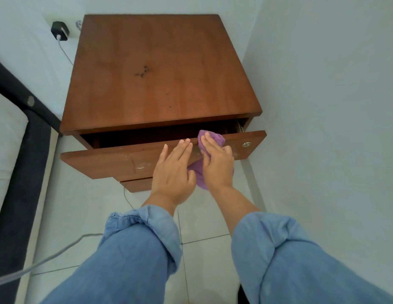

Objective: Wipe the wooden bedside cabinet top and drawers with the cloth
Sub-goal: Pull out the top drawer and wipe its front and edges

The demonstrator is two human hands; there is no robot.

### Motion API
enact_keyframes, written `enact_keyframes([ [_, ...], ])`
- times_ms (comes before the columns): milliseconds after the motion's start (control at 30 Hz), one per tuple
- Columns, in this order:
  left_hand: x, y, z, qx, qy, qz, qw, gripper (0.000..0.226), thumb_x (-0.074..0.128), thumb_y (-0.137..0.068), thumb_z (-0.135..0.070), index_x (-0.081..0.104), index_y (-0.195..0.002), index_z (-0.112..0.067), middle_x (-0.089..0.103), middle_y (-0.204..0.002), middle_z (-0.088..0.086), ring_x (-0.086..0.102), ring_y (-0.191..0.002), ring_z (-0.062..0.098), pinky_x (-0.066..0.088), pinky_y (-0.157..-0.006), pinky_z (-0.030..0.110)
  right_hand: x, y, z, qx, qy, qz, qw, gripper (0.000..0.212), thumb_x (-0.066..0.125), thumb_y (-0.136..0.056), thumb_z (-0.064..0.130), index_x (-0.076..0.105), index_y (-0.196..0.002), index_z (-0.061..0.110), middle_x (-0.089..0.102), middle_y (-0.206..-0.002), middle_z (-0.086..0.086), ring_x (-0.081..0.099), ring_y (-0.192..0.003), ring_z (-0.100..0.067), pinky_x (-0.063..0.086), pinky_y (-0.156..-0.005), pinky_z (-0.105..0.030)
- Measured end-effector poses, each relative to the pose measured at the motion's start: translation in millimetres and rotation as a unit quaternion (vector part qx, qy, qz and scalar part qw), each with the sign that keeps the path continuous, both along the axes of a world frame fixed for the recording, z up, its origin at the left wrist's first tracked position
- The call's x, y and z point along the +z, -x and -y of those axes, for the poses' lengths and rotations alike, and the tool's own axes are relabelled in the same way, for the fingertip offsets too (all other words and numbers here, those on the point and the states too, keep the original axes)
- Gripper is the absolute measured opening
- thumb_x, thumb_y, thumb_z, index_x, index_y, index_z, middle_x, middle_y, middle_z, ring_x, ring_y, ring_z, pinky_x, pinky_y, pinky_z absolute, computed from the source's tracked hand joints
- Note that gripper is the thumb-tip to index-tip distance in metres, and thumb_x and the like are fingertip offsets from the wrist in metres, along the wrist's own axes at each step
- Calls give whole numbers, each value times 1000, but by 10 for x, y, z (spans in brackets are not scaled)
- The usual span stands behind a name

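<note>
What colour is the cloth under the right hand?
Purple, plain with no pattern. The cloth shows best in the head view, pressed on the open drawer front.

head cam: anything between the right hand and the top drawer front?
Yes, the purple cloth: the right hand presses it against the open top drawer front, bunched over its upper edge. The left hand lies bare beside it.

Wood, cloth and metal around the grip

The right hand [216,163] is pressing a soft, matt purple cloth [210,139] onto the smooth, satin-finished wooden drawer front [107,160]; right of the grip a shiny metal lock [246,144] is glinting, and rolled denim-like sleeves [143,235] are covering both forearms.
</note>
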State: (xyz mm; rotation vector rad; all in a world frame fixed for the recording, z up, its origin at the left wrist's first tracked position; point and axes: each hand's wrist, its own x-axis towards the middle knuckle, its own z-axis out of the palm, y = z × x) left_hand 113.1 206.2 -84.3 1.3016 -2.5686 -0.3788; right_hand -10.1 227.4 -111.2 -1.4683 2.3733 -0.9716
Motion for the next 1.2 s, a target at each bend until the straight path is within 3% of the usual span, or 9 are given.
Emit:
enact_keyframes([
  [167,18,-407,65,89,58,54,993,72,25,-75,-26,37,-143,-3,37,-150,10,28,-142,21,10,-119,41,-42,46,-1,6,18,-21,1000,43,57,-91,12,55,-132,24,56,-134,14,52,-92,-22,49,-87,-35],
  [367,22,-949,201,227,21,87,970,68,41,-83,-21,25,-147,-2,25,-155,11,17,-145,21,3,-120,40,-75,-14,22,-20,40,-5,999,43,59,-90,8,57,-131,21,57,-133,11,52,-92,-23,50,-87,-37],
  [500,17,-1113,243,209,21,82,974,74,34,-75,-28,31,-145,-3,32,-152,10,25,-143,22,14,-118,38,-82,-189,65,-3,52,-15,999,43,60,-88,7,59,-129,20,59,-131,10,55,-91,-24,51,-85,-38],
  [667,2,-1145,236,200,15,47,979,77,34,-70,-27,35,-144,-5,35,-151,9,27,-142,22,15,-117,37,-110,-805,193,67,57,-50,995,48,58,-81,6,60,-127,21,61,-128,11,57,-84,-30,52,-73,-39],
  [900,25,-1354,325,158,8,37,987,71,31,-76,-24,35,-145,-9,35,-151,7,26,-142,17,9,-117,32,38,-1489,357,169,-29,14,985,53,49,-91,3,46,-139,26,45,-143,17,45,-117,-23,41,-92,-36],
  [1067,11,-1615,322,192,14,32,981,66,47,-82,-10,32,-146,-8,30,-154,6,24,-143,17,8,-118,32,59,-1506,364,171,-43,4,984,53,49,-94,5,43,-140,28,44,-144,18,45,-119,-20,41,-95,-34],
  [1200,-24,-1679,343,184,10,1,983,62,45,-82,-8,37,-144,-8,36,-151,6,29,-141,18,12,-118,32,29,-1576,411,193,-22,20,981,53,53,-90,1,48,-138,24,50,-141,12,48,-119,-22,44,-96,-37],
])
